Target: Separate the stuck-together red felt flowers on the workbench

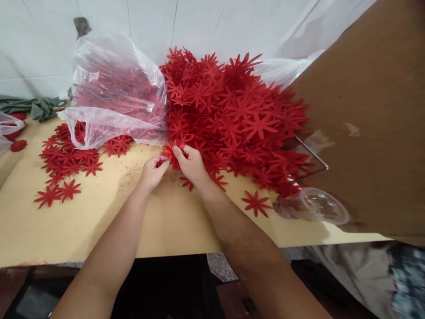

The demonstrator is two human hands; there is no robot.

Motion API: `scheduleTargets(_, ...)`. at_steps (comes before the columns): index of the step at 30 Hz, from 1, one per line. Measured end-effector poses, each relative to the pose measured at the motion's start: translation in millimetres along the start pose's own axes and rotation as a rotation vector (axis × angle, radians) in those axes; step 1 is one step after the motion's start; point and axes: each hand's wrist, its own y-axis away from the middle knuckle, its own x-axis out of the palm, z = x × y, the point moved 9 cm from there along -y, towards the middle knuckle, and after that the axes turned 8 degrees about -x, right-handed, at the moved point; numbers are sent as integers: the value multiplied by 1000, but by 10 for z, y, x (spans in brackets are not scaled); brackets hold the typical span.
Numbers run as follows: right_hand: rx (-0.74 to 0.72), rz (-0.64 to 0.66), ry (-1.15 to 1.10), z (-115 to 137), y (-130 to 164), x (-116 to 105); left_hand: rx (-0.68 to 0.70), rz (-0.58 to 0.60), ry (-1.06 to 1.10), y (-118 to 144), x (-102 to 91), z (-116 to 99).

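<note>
My left hand point(155, 172) and my right hand point(188, 160) meet near the middle of the table. Between them they pinch a red flower-shaped cutout point(168, 151) with narrow petals, thumbs on top; my hands cover part of it. Just behind and to the right rises a large heap of similar red cutouts point(226, 106). A smaller pile of red cutouts point(71, 155) lies to the left, partly under a clear plastic bag point(116, 88) filled with more of them. One single red cutout point(257, 203) rests flat to the right of my right forearm.
A brown cardboard panel point(365, 124) stands along the right side, with a bent metal wire point(315, 155) beside it. Near its base a clear plastic cup point(312, 206) lies on its side. Green cloth point(43, 108) is at the far left. The pale yellow table point(99, 230) backs onto a white wall.
</note>
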Motion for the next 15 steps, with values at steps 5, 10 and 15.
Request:
scheduleTargets(5, 17, -63, -43, -32, -22, -64, -19, -11, -24, 4, -10, -8)
scheduleTargets(10, 67, -218, -60, -177, -71, -334, -43, -19, -20, 9, -32, -14)
scheduleTargets(15, 78, -201, -106, -238, -99, -316, -57, -34, 41, 24, -57, -21)
